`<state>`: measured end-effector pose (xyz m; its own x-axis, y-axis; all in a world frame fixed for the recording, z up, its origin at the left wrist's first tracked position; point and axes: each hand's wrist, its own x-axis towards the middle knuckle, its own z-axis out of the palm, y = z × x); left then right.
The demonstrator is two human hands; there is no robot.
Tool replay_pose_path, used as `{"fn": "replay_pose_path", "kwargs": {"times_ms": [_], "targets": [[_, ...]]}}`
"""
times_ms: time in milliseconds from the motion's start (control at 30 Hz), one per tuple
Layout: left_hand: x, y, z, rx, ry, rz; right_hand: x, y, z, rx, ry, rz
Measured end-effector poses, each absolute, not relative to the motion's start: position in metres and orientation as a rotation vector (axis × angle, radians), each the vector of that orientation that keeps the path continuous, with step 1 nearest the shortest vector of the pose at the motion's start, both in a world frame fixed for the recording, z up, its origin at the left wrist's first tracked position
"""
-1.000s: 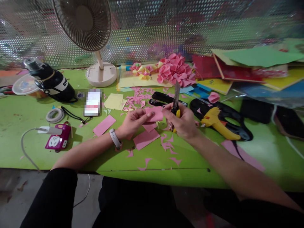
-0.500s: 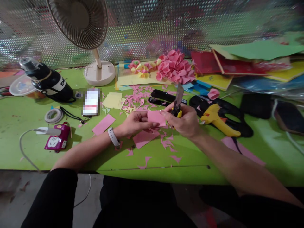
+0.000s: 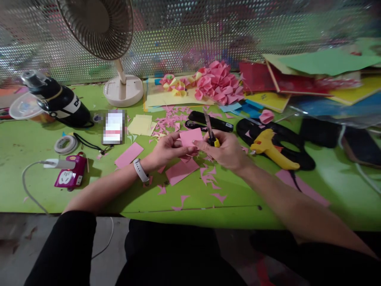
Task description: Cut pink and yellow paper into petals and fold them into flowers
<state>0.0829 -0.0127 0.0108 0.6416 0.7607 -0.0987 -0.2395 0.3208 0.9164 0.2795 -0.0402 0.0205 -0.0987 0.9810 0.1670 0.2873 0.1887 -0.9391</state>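
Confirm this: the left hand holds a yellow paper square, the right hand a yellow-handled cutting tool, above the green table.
Wrong on the colour: the paper square in the left hand is pink, not yellow, as the head view shows. The right hand does hold the yellow-handled cutting tool above the green table.

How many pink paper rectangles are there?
4: held rectangle in the left hand; large rectangle below it; left rectangle left of that wrist; right rectangle beside the right forearm. Others may be hidden.

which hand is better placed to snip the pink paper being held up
Right, probably: the right hand holds the scissors, blades beside the edge of the pink paper. The left hand is occupied pinching that paper.
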Motion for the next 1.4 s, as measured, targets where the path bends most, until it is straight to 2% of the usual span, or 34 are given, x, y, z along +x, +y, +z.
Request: {"fn": "replay_pose_path", "kwargs": {"times_ms": [333, 567, 733, 833, 933, 1033, 1200, 1300, 1400], "targets": [[0.082, -0.010, 0.013, 1.029, 0.570, 0.764, 0.280, -0.042, 0.017, -1.193, -1.547, 1.051], [0.075, 0.000, 0.009, 1.038, 0.616, 0.750, 0.305, -0.027, 0.019, -1.101, -1.298, 1.120], [0.072, 0.006, 0.012, 0.978, 0.683, 0.710, 0.312, -0.025, 0.025, -1.123, -1.469, 1.587], [0.072, 0.004, 0.013, 1.017, 0.637, 0.525, 0.307, -0.026, 0.023, -1.107, -1.587, 1.687], [0.072, 0.003, 0.011, 0.987, 0.612, 0.459, 0.303, -0.025, 0.021, -1.199, -1.551, 1.526], [0.073, 0.007, 0.006, 0.772, 0.712, 0.725, 0.302, -0.025, 0.024, -1.370, -1.541, 1.175], [0.073, 0.020, 0.003, 0.509, 0.781, 1.063, 0.295, -0.034, 0.030, -1.570, -2.045, 0.681], [0.072, 0.023, 0.005, 0.464, 0.773, 1.125, 0.292, -0.036, 0.022, -1.618, -2.227, 0.262], [0.071, 0.024, 0.006, 0.465, 0.769, 1.135, 0.293, -0.034, 0.011, -1.620, -2.283, 0.046]]}}
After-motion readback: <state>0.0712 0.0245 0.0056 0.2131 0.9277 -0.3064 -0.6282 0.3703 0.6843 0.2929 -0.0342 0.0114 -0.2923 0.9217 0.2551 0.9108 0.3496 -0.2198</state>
